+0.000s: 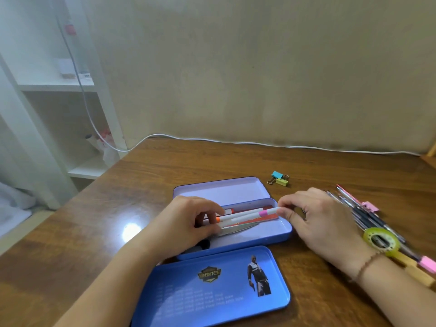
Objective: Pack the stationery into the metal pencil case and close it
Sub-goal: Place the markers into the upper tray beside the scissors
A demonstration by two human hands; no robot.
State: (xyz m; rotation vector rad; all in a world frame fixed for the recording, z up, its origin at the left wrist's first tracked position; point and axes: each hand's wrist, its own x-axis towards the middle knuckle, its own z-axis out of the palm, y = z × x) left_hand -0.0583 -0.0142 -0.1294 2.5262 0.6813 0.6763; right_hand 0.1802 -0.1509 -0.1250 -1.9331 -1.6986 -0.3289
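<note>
From the head view, the blue metal pencil case (pixel 271 234) lies open on the wooden table (pixel 118 208). A white marker (pixel 245 214) spans its tray; the left hand (pixel 186 223) pinches its orange end, the right hand (pixel 313 218) pinches its far end. Loose pens (pixel 368 215) and a tape roll (pixel 381 239) lie right of the case.

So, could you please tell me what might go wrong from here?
The white marker pinched by both hands lies slanted with its end over the pencil case rim, so it may block closing. The scissors and markers already crowd the tray. The pens beside the right hand could get knocked.
</note>
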